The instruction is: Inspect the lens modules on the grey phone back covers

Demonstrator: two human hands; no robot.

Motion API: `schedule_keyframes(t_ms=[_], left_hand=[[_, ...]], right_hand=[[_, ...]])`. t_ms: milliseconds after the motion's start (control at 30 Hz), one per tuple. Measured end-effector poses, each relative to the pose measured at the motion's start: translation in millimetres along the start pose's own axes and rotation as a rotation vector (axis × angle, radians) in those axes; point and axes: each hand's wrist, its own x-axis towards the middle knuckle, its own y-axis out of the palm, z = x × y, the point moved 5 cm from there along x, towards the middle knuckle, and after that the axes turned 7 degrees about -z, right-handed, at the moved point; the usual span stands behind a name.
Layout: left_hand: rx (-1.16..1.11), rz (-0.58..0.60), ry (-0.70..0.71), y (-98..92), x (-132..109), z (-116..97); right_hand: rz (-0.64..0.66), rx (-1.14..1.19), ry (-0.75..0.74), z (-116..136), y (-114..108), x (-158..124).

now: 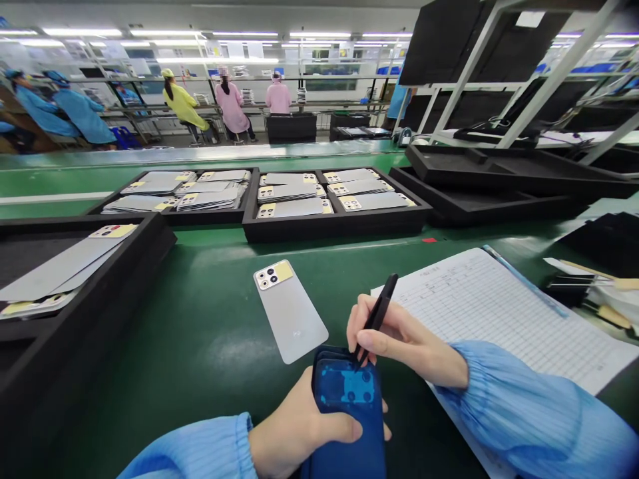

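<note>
My left hand (309,422) is wrapped round a dark blue phone back cover (349,432), thumb across its face; another dark piece seems to lie beneath it. A lighter blue patch with round camera holes shows near its top. Between the fingers of my right hand (387,332) are black tweezers (379,309), pointing down, with their tips at the cover's upper edge. Whether the tips grip anything I cannot tell. Just beyond, a silver phone back cover (292,316) with camera rings and a yellow patch lies flat on the green table (210,346).
Black trays (339,229) of stacked silver covers stand across the table, with another black tray (124,279) at left. A ruled paper sheet (479,293) with a pen (524,279) lies at right. Stacked black trays (494,173) and a white frame rise behind. Several people work farther back.
</note>
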Motion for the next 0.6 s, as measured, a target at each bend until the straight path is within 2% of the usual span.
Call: schedule_keyframes(t_ms=[267, 600], left_hand=[[-0.057, -0.084, 0.033, 1.6, 0.4, -0.3], [-0.067, -0.124, 0.013, -0.6, 3.2, 3.6]], right_hand=[[-0.206, 0.086, 0.024, -1.5, -4.7, -0.8], [-0.252, -0.073, 0.05, 3.3, 0.3, -8.3]])
